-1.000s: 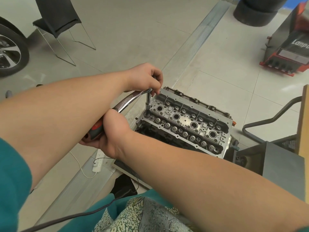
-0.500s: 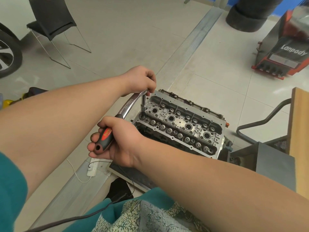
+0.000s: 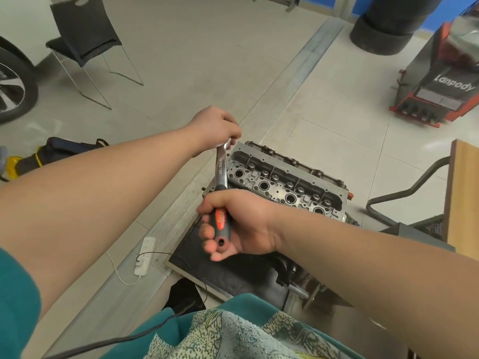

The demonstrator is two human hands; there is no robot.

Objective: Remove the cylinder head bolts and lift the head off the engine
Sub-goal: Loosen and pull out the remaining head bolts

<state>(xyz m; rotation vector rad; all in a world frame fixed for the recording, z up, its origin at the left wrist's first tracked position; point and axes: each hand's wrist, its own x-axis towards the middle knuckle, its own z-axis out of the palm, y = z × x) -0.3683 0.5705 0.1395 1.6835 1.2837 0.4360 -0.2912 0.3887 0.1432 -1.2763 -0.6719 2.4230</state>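
Observation:
A grey aluminium cylinder head [image 3: 285, 182] with round plug wells and valve springs sits on the engine, on a low stand, in the middle of the head view. A chrome ratchet wrench [image 3: 221, 169] with a red and black grip stands over the head's near left corner. My left hand [image 3: 215, 129] curls over the ratchet's head and hides the socket and bolt. My right hand [image 3: 238, 224] grips the red and black handle, which points toward me.
A white power strip [image 3: 145, 255] and its cable lie on the floor to the left. A black chair [image 3: 85, 35], a car wheel [image 3: 13, 86], stacked tyres [image 3: 388, 27], a red and grey machine [image 3: 445, 84] and a wooden board [image 3: 464, 193] surround the stand.
My right hand has swung the ratchet handle from the left round toward me, across the head's near left corner. My left hand has stayed on the ratchet's head.

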